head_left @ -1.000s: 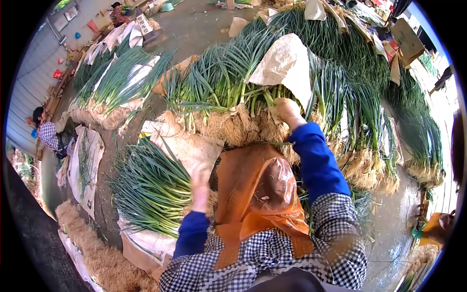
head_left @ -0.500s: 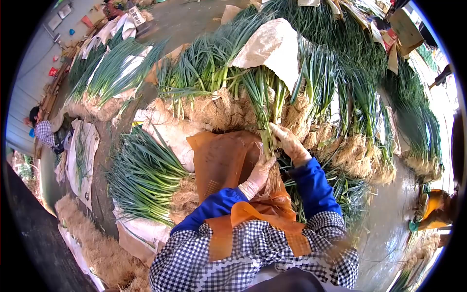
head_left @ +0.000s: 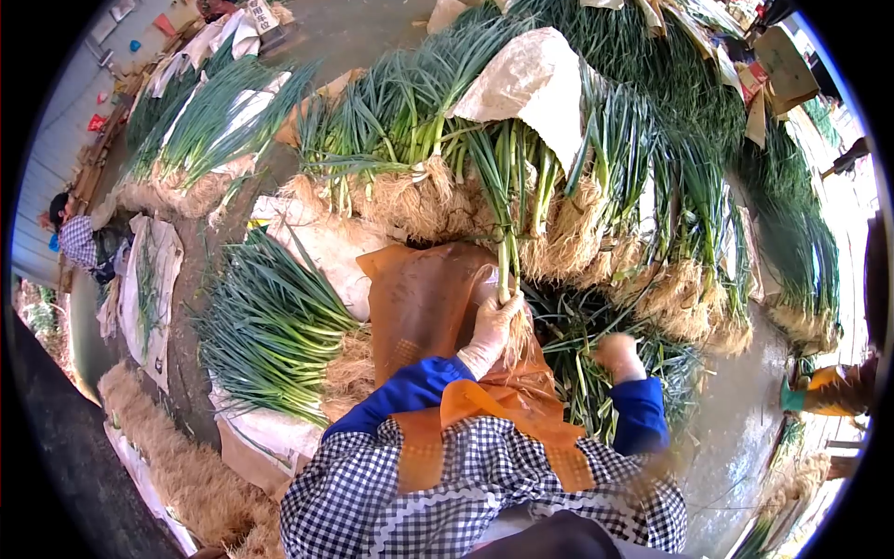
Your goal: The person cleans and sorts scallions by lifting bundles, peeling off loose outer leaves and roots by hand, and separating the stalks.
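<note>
My left hand (head_left: 492, 332) is closed around the lower stems of some green onions (head_left: 507, 247), whose pale roots hang below my fingers over the orange-brown apron (head_left: 419, 289). Their leaves point away from me toward the big pile. To the right, my right hand (head_left: 616, 356) hovers over or touches loose green leaves (head_left: 568, 359); motion smears its fingers, so I cannot see whether it holds anything. Left of the apron lies a bundle of green onions (head_left: 270, 326) with its roots toward me.
Rooted green onions (head_left: 391, 140) lie in rows ahead, partly under a pale sack (head_left: 531, 79). A dried-root heap (head_left: 177, 456) is at lower left. One person (head_left: 79, 242) crouches at far left; another person's orange-clad leg (head_left: 838, 387) shows at right.
My right hand has left the green onion stems and moved down and right over the loose leaves. My left hand keeps its grip, slightly lower and to the left.
</note>
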Action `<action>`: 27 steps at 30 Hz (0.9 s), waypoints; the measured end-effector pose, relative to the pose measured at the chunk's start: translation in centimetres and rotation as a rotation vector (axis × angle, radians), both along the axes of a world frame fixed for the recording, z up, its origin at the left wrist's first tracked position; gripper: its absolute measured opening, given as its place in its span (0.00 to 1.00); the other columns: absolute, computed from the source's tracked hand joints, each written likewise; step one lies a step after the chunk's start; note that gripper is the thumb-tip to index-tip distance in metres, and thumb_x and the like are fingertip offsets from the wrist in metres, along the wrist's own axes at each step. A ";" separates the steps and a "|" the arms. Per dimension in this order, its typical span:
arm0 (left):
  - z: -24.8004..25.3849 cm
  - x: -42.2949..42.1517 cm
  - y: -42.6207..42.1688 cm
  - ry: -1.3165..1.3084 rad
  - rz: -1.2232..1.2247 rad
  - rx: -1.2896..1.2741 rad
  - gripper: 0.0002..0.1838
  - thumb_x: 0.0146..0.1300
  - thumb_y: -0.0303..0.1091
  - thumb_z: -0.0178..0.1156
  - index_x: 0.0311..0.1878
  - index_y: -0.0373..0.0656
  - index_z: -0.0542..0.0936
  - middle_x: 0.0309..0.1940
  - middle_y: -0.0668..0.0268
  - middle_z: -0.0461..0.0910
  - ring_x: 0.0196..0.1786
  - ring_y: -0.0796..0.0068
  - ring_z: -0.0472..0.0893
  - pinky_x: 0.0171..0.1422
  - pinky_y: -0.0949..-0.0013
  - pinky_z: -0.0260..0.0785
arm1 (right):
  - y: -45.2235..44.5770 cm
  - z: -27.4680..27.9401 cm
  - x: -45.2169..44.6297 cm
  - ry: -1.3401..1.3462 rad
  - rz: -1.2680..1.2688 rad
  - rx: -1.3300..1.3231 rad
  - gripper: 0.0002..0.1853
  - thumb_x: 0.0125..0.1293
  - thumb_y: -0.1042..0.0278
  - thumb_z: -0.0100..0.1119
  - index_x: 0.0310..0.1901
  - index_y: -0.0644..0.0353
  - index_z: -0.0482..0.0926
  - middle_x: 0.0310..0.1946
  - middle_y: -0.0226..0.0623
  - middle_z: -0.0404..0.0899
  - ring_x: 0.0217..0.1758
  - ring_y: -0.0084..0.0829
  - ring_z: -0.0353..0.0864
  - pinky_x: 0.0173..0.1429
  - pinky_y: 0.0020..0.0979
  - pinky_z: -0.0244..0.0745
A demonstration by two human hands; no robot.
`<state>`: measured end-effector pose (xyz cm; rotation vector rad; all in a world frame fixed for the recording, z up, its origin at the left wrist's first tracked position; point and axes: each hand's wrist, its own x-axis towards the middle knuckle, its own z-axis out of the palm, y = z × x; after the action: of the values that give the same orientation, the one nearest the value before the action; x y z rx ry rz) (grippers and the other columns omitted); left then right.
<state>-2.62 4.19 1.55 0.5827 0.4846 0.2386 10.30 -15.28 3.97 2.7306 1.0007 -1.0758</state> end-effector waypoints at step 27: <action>-4.9 0.8 1.4 -0.270 -0.217 0.097 0.15 0.59 0.29 0.59 0.48 0.36 0.71 0.41 0.61 0.77 0.45 0.65 0.79 0.54 0.62 0.71 | -11.7 -1.7 -3.9 -0.215 -0.516 0.366 0.17 0.62 0.55 0.56 0.34 0.63 0.79 0.24 0.35 0.80 0.24 0.28 0.79 0.28 0.28 0.73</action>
<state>-1.84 5.62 -3.36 0.6813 0.1475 0.1312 6.43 -26.98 2.25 3.4305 0.5116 -0.6541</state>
